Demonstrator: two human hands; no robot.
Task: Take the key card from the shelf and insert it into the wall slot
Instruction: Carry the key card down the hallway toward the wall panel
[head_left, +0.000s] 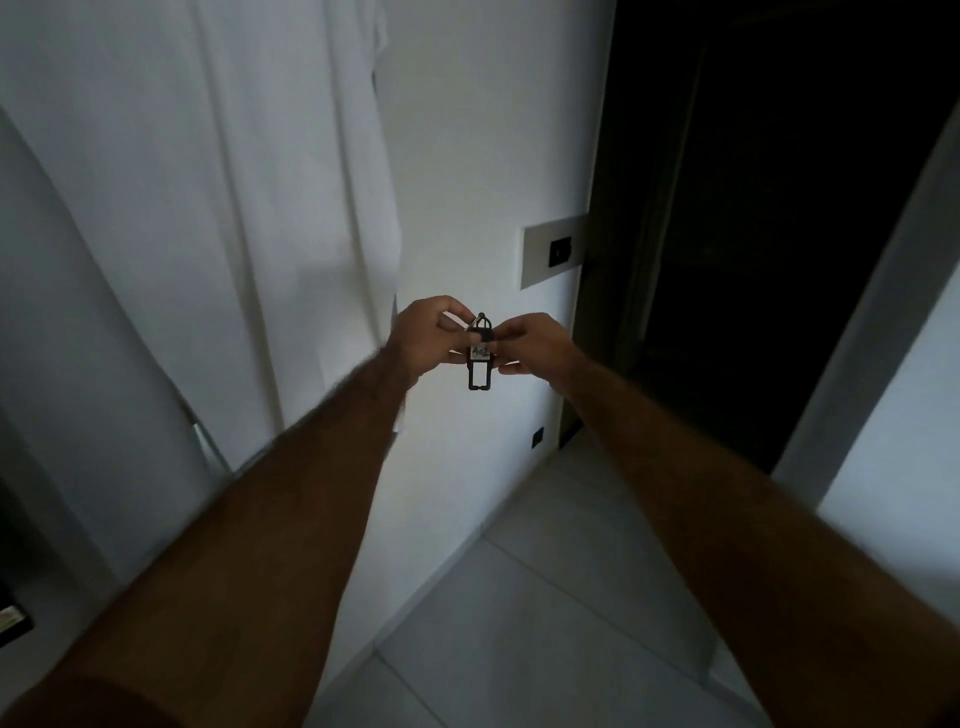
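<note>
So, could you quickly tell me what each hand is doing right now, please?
Left hand: closed, pinching the key card near its top.
Right hand: closed, pinching the same key card from the other side.

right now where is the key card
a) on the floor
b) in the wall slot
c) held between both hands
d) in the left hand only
c: fingers of the left hand and right hand both pinch the key card, below and left of the wall slot.
</note>
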